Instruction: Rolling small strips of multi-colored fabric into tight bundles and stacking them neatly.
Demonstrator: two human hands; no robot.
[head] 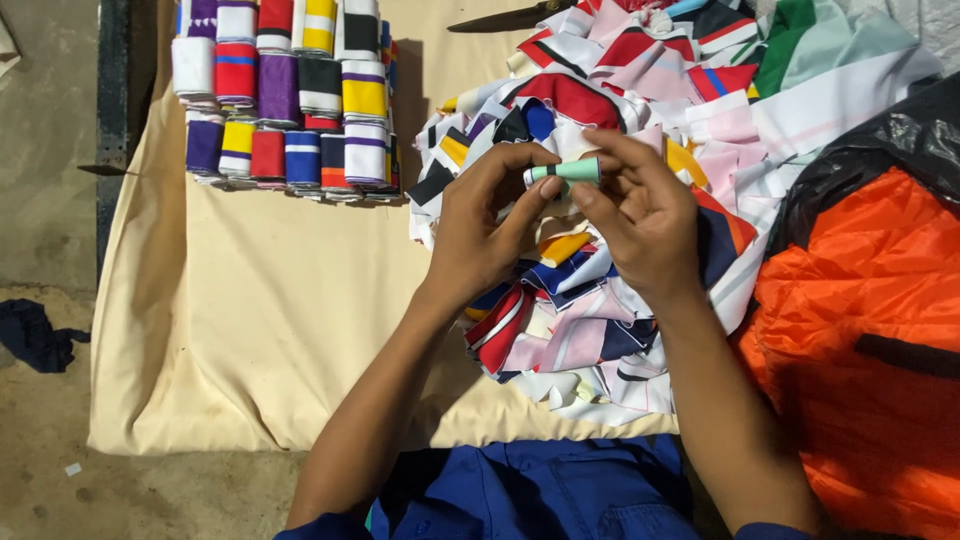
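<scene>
A small green roll (570,171) of cloth is being held up near the middle of the frame, just above a big pile (600,300) of mixed cloth scraps. The roll is being pinched at its left end by the left hand (490,225), with thumb and fingers closed on it. Its right end is being gripped by the fingertips of the right hand (645,215). The pile is being spread over the right half of a cream sheet (250,310). At the upper left of the frame, many finished rolls (290,95) are being kept in neat rows on the sheet. At the right edge, an orange bag (860,340) is being left beside the pile, touching it.
</scene>
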